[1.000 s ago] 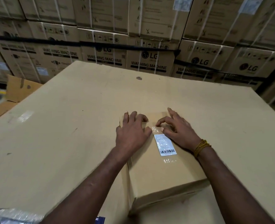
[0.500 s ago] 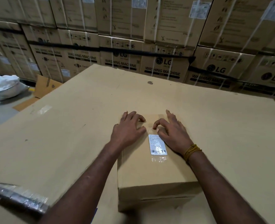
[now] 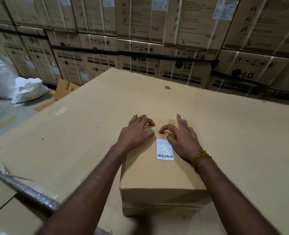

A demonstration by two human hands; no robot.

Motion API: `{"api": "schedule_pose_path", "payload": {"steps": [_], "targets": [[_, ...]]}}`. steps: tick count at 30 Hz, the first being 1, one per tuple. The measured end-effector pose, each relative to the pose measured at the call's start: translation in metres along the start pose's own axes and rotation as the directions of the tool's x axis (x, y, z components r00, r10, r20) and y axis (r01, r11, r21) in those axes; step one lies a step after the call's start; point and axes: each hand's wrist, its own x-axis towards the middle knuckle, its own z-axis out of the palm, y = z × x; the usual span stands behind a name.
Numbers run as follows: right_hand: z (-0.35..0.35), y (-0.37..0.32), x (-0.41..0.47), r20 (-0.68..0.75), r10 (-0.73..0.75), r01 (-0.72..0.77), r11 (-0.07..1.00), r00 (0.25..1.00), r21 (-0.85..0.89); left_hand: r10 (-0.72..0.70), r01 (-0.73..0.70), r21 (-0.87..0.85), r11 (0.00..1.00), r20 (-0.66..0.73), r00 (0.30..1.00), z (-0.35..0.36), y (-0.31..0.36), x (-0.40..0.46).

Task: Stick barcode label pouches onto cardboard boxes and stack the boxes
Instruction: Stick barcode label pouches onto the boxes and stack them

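Here the barcode label pouch (image 3: 165, 150) is pressed onto the cardboard box (image 3: 162, 175) by the left hand (image 3: 135, 133) and right hand (image 3: 182, 138), fingers loosely bent, nothing grasped.

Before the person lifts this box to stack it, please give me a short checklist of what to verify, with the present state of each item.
1. Label pouch lies on top of the small cardboard box: ok; barcode faces up.
2. Pouch stuck flat all round: cannot tell; the right hand covers its right side, and the clear film is hard to see.
3. Both hands in contact with the box top: ok; the left hand rests at the far left, fingers bent.
4. Hands placed for lifting: not ok; both are on top, none at the sides.
5. Box rests flat on the large cardboard surface: ok.
6. Stacking place ready: cannot tell; no stack of small boxes is in view.
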Motion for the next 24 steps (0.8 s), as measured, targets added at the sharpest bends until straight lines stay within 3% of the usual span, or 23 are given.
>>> {"api": "schedule_pose_path", "payload": {"steps": [5,24], "targets": [[0.0003,0.0005,0.0011,0.039,-0.019,0.019,1.000,0.999,-0.008,-0.005,0.005,0.008,1.000,0.003,1.000,0.0013,-0.0001,0.0001],[0.0019,0.0032,0.0027,-0.020,0.039,-0.038,0.998,0.999,0.052,0.009,-0.008,0.010,1.000,-0.022,1.000,0.0023,-0.0004,0.0000]]}}
